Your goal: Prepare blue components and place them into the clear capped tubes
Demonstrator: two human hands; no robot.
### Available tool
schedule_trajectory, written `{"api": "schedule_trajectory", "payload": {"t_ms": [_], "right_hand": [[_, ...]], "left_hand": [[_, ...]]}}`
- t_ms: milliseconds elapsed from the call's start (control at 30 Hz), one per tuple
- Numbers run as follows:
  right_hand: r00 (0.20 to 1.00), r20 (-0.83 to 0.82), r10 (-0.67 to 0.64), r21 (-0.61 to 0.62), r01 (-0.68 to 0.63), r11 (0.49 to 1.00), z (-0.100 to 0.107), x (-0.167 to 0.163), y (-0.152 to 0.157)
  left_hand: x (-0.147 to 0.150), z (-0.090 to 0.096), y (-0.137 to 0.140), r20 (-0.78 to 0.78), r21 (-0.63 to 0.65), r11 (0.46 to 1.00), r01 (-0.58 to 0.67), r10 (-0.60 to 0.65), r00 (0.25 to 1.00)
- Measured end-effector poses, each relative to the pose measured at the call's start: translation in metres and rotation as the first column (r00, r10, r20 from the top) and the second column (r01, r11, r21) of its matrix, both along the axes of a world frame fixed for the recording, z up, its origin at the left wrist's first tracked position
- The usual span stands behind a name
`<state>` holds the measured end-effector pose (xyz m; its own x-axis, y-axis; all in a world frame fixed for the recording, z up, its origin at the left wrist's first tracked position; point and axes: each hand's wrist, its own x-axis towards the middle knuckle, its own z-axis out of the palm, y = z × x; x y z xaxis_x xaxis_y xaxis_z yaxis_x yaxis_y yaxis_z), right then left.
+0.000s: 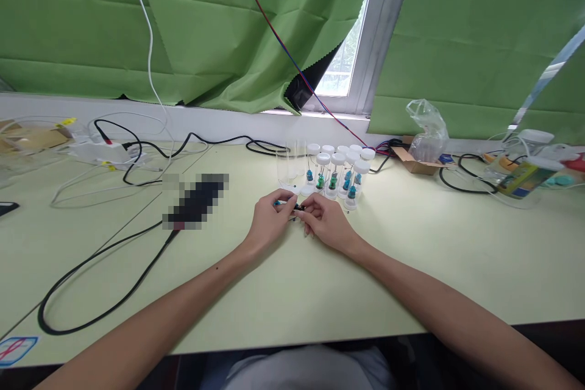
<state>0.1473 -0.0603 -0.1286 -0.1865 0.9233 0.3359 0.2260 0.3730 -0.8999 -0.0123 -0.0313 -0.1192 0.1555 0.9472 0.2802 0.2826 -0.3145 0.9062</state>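
Note:
My left hand [270,219] is closed in a pinch on a small dark part [298,208] with a blue bit showing at the fingers. Fingertips of my right hand [328,219] meet the same part from the other side, also pinched. Its exact kind is too small to tell. Just beyond my hands stand several clear bottles with white caps [323,159], holding small blue or green pieces [351,192]. To their left are clear uncapped containers [286,170], partly hidden behind my left hand.
A blurred dark object [196,202] with a black cable [86,326] lies on the left of the table [256,304]. A white power strip [98,151] stands far left. A cardboard box [414,161] with a plastic bag and a labelled tub [525,177] are at the right.

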Motion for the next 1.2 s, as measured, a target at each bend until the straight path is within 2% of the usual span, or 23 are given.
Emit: {"api": "schedule_trajectory", "payload": {"t_ms": [533,1200], "right_hand": [[0.996,0.088,0.004,0.019,-0.005,1.000,-0.0036,0.0002,0.0012],[0.995,0.098,-0.002,0.024,0.000,1.000,0.0002,-0.0008,-0.0012]], "left_hand": [[0.0008,0.0023,-0.0021,-0.055,-0.025,1.000,-0.003,0.002,0.998],[0.0015,0.0017,-0.0027,-0.057,0.010,1.000,0.012,-0.011,0.998]]}}
